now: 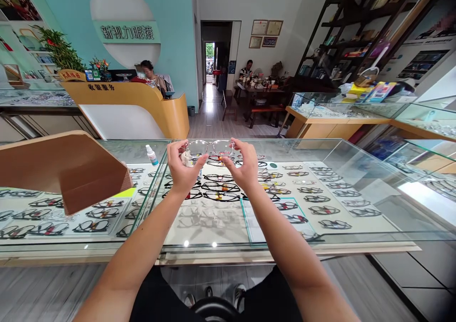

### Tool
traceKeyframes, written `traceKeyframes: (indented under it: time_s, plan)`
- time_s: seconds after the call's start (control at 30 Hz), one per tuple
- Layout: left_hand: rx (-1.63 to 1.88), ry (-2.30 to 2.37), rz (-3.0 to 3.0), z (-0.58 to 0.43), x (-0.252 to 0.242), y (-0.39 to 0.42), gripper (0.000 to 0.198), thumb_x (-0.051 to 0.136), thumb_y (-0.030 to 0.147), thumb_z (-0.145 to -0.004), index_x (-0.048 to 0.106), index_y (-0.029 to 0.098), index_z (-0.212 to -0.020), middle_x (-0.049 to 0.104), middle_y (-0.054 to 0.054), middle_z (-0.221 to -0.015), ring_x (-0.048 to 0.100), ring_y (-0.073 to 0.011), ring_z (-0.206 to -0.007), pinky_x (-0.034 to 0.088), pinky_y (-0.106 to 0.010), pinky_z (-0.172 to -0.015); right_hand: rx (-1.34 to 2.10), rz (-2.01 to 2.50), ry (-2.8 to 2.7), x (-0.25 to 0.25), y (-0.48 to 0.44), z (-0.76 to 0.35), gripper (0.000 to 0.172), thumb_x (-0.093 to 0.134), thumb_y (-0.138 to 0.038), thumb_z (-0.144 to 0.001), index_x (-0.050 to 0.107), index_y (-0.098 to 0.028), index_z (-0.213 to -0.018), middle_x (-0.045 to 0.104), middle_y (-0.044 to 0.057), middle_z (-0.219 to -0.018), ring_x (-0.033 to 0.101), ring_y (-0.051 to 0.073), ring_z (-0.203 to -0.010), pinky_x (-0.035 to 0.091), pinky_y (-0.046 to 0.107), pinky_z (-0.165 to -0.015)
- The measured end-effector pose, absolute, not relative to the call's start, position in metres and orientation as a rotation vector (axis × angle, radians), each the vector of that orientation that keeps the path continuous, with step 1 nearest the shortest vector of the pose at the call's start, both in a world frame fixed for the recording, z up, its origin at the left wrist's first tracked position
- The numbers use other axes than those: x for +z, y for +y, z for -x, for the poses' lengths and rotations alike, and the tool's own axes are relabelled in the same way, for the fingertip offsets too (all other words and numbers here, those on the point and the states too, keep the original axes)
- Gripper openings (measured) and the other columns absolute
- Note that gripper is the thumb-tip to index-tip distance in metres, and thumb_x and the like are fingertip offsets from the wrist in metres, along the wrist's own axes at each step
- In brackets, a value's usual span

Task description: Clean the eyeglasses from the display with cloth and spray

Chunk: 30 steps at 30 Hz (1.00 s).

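A pair of clear-framed eyeglasses [211, 147] is held up level above a glass display case [210, 239]. My left hand [183, 166] is closed on its left side, thumb below and fingers near the hinge. A crumpled whitish cloth [185, 158] shows by the left fingers; whether they grip it too I cannot tell. My right hand [245, 163] pinches the right side of the frame between thumb and fingers. Below both hands, rows of dark-rimmed eyeglasses [221, 187] lie inside the case.
A small spray bottle [152, 156] stands on the glass at left, near a brown mirror-like stand [67, 165]. A teal-edged tray [256, 222] lies to the right. Beyond are a wooden counter [174, 115] with a person [151, 77] behind it, and another person [247, 70] at a table.
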<state>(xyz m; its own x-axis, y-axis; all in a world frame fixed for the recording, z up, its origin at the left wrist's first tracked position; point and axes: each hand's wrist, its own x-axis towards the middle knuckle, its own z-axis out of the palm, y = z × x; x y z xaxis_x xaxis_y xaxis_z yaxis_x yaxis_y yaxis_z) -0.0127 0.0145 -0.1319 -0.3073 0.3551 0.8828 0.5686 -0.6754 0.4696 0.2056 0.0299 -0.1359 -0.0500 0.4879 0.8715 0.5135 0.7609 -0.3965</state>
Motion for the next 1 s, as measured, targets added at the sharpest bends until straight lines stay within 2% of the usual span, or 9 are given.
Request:
traceKeyframes:
  time_s: [0.27, 0.47, 0.57, 0.83, 1.0]
  plan:
    - [-2.084, -1.227, 1.728, 0.011, -0.135, 0.015, 0.070, 0.087, 0.075, -0.086, 0.064, 0.022, -0.127, 0.068, -0.009, -0.118, 0.067, -0.0251, -0.107, 0.058, -0.042, -0.095, -0.126, 0.818, -1.695, -0.136, 0.030, -0.206, 0.058, 0.065, -0.061, -0.107, 0.062, -0.028, -0.153, 0.080, 0.012, -0.121, 0.071, 0.030, -0.103, 0.059, 0.051, -0.096]
    - [-2.097, -1.161, 1.718, 0.011, -0.140, 0.017, 0.066, 0.089, 0.068, -0.088, 0.064, 0.021, -0.128, 0.068, -0.009, -0.118, 0.067, -0.0246, -0.108, 0.057, -0.040, -0.095, -0.161, 0.772, -1.660, -0.135, 0.028, -0.205, 0.060, 0.070, -0.055, -0.106, 0.060, -0.030, -0.159, 0.074, 0.013, -0.129, 0.071, 0.031, -0.112, 0.060, 0.052, -0.099]
    - [-2.123, -1.168, 1.721, 0.010, -0.143, 0.017, 0.067, 0.089, 0.068, -0.088, 0.063, 0.021, -0.129, 0.067, -0.009, -0.118, 0.067, -0.0244, -0.107, 0.057, -0.040, -0.096, -0.152, 0.766, -1.660, -0.135, 0.028, -0.203, 0.061, 0.070, -0.054, -0.106, 0.059, -0.029, -0.161, 0.073, 0.013, -0.130, 0.071, 0.030, -0.110, 0.061, 0.051, -0.099]
    - [-2.187, -1.289, 1.727, 0.006, -0.147, 0.017, 0.068, 0.090, 0.069, -0.086, 0.062, 0.022, -0.126, 0.065, -0.009, -0.120, 0.069, -0.0252, -0.112, 0.058, -0.041, -0.100, -0.087, 0.809, -1.672, -0.133, 0.029, -0.204, 0.055, 0.067, -0.056, -0.106, 0.060, -0.024, -0.150, 0.074, 0.012, -0.119, 0.069, 0.028, -0.100, 0.059, 0.050, -0.094]
    - [-2.162, -1.298, 1.720, 0.007, -0.146, 0.015, 0.071, 0.089, 0.074, -0.084, 0.062, 0.022, -0.124, 0.065, -0.008, -0.116, 0.069, -0.0254, -0.109, 0.058, -0.043, -0.099, -0.111, 0.801, -1.667, -0.133, 0.025, -0.204, 0.053, 0.067, -0.056, -0.105, 0.061, -0.024, -0.147, 0.074, 0.012, -0.117, 0.069, 0.028, -0.096, 0.059, 0.050, -0.091]
